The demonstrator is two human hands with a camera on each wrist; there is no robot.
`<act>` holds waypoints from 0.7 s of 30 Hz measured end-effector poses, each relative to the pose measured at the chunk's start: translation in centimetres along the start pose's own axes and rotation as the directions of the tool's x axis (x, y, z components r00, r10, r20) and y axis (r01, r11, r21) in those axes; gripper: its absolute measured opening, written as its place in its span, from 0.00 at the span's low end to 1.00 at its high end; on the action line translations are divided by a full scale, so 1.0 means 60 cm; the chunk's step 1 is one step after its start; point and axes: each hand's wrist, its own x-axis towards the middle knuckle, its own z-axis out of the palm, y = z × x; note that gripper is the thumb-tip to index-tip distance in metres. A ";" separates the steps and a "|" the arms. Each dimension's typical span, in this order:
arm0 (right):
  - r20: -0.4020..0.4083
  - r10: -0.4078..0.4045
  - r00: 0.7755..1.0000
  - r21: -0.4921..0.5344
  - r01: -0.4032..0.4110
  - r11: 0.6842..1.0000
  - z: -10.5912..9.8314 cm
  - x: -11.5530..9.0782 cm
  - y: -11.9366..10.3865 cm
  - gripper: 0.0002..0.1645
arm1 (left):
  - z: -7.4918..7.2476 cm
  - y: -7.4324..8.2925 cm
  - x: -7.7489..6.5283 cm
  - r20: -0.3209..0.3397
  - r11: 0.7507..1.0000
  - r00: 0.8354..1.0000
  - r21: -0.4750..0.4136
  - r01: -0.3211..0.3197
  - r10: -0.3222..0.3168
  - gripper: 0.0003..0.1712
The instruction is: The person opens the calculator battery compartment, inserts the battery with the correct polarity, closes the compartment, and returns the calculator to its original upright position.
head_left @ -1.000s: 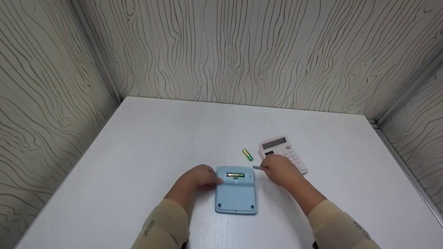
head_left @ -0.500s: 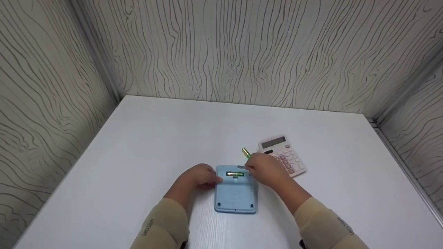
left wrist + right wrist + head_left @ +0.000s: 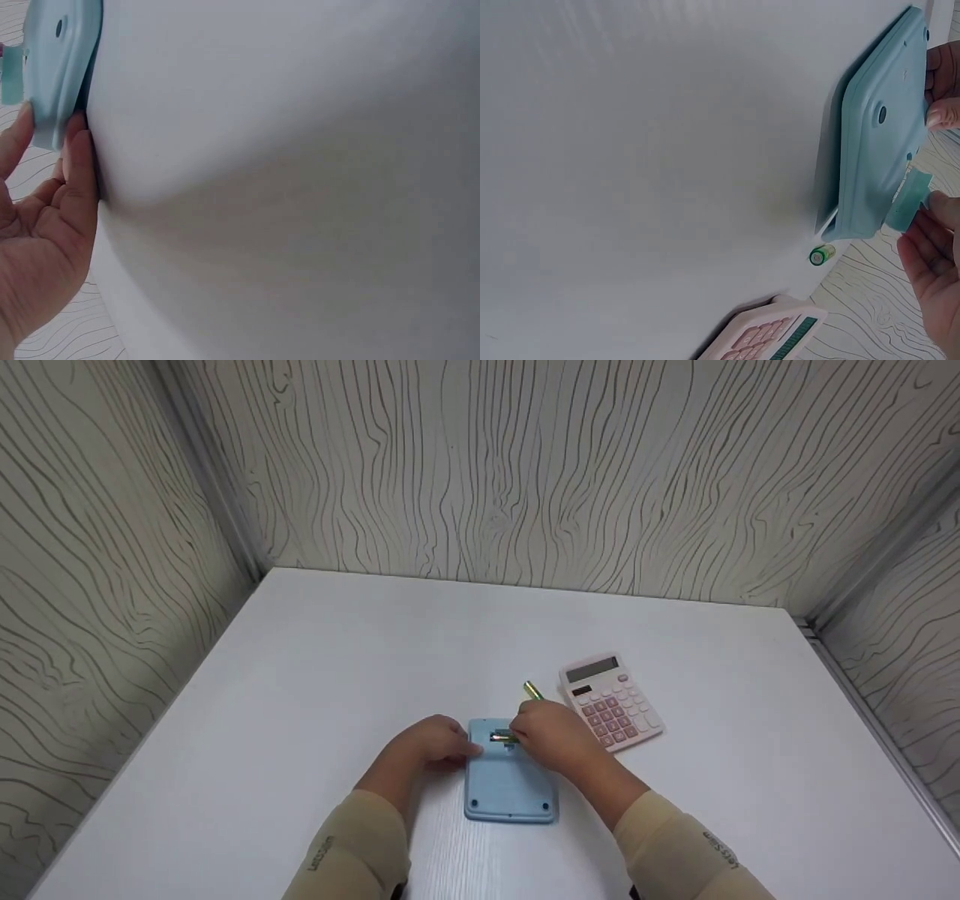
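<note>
A light blue calculator (image 3: 510,787) lies face down on the table, its battery compartment uncovered at the far end. One green-gold battery (image 3: 499,737) sits inside, partly hidden by the right hand. My left hand (image 3: 439,741) grips the calculator's left edge, thumb on the back and fingers along the side, as the left wrist view also shows. Between thumb and fingers my right hand (image 3: 553,735) pinches a small blue battery cover (image 3: 910,201). In the right wrist view the cover is tilted, close over the compartment.
A loose green-gold battery (image 3: 532,689) lies on the table just beyond the right hand, partly hidden by it. To its right is a pink calculator (image 3: 611,701), face up. The white table (image 3: 337,660) meets a wood-patterned wall (image 3: 495,472) at the back.
My right hand has moved left with the battery cover, from beside the blue calculator to over its compartment. More of the pink calculator shows now. The left hand has stayed in place.
</note>
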 end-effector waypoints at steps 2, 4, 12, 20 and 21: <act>-0.003 -0.013 1.000 -0.021 0.013 1.000 0.004 0.001 -0.003 0.09 | 0.000 0.000 0.000 -0.003 1.000 1.000 0.002 0.002 -0.002 0.15; -0.002 -0.019 1.000 -0.035 0.019 0.999 0.007 0.001 -0.006 0.10 | 0.000 0.001 -0.001 -0.006 1.000 1.000 0.003 0.003 -0.003 0.14; -0.013 -0.062 0.998 -0.062 0.061 0.996 0.015 0.003 -0.011 0.12 | 0.000 0.003 -0.001 -0.017 0.999 0.999 0.027 0.028 -0.028 0.16; -0.035 -0.071 0.997 -0.042 0.070 0.997 0.019 -0.002 -0.012 0.10 | 0.001 0.001 0.001 -0.012 1.000 1.000 0.020 0.014 -0.014 0.16; -0.037 -0.073 0.997 -0.047 0.071 0.996 0.020 -0.003 -0.013 0.10 | 0.001 0.000 0.002 -0.011 1.000 1.000 0.020 0.010 -0.010 0.16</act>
